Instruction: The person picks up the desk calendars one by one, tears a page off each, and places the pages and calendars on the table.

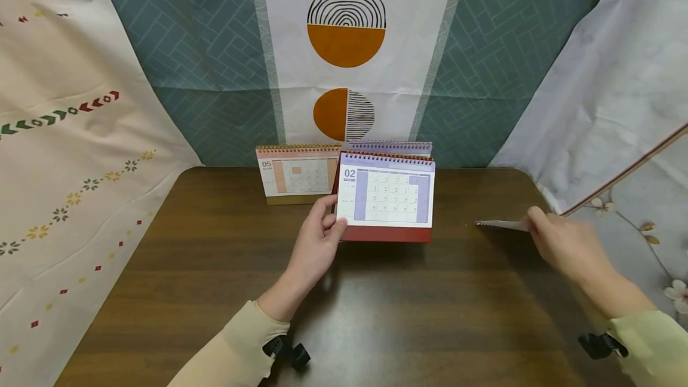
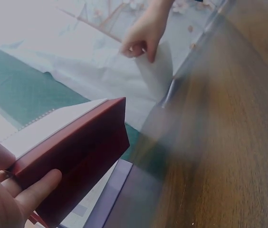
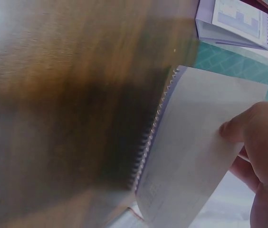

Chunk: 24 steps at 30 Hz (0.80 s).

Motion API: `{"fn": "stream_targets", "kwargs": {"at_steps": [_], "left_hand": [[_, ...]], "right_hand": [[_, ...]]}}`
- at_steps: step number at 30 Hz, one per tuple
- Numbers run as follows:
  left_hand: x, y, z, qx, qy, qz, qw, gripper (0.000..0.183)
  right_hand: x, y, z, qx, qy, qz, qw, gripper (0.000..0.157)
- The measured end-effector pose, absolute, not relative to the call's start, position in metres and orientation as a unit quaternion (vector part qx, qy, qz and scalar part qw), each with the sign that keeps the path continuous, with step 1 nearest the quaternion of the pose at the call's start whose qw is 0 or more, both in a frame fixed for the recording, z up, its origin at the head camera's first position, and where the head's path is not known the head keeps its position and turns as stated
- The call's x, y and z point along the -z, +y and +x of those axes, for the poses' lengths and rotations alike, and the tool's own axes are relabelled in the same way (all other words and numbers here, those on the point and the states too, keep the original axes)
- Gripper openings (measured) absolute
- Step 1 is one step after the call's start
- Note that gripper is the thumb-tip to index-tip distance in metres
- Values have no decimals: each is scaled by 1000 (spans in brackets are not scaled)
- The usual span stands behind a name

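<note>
Head view, showing a brown table (image 1: pixel 215 291) beneath left grip (image 1: pixel 317 237) and right grip (image 1: pixel 567 240). Holding in left grip, by its lower left edge, a red-based calendar (image 1: pixel 387 199) open at 02. Showing beyond that grip a peach calendar (image 1: pixel 302 173) and, partly hidden, a purple calendar (image 3: pixel 238 21). Pinching in right grip, well apart from left grip, a white sheet (image 3: pixel 191 137) with punched edge.

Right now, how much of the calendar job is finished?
Done: one sheet looks torn off; it is apart from the red-based calendar and has a toothed edge. In hand: the left hand holds that calendar, which shows 02, and the right hand pinches the sheet. To do, probably: putting both down, since neither hand has let go.
</note>
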State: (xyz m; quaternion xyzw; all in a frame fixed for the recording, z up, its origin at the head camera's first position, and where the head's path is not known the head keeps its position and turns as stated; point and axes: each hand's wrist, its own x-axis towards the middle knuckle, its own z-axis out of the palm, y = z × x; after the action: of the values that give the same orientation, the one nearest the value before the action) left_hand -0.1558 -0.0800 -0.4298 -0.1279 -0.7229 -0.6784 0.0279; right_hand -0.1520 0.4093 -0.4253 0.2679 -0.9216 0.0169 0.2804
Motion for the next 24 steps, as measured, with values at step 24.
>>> {"fn": "stream_targets", "kwargs": {"at_steps": [24], "left_hand": [[429, -79, -154, 684, -718, -127, 26, 45]], "right_hand": [[457, 430, -102, -24, -944, 257, 207, 38]]}}
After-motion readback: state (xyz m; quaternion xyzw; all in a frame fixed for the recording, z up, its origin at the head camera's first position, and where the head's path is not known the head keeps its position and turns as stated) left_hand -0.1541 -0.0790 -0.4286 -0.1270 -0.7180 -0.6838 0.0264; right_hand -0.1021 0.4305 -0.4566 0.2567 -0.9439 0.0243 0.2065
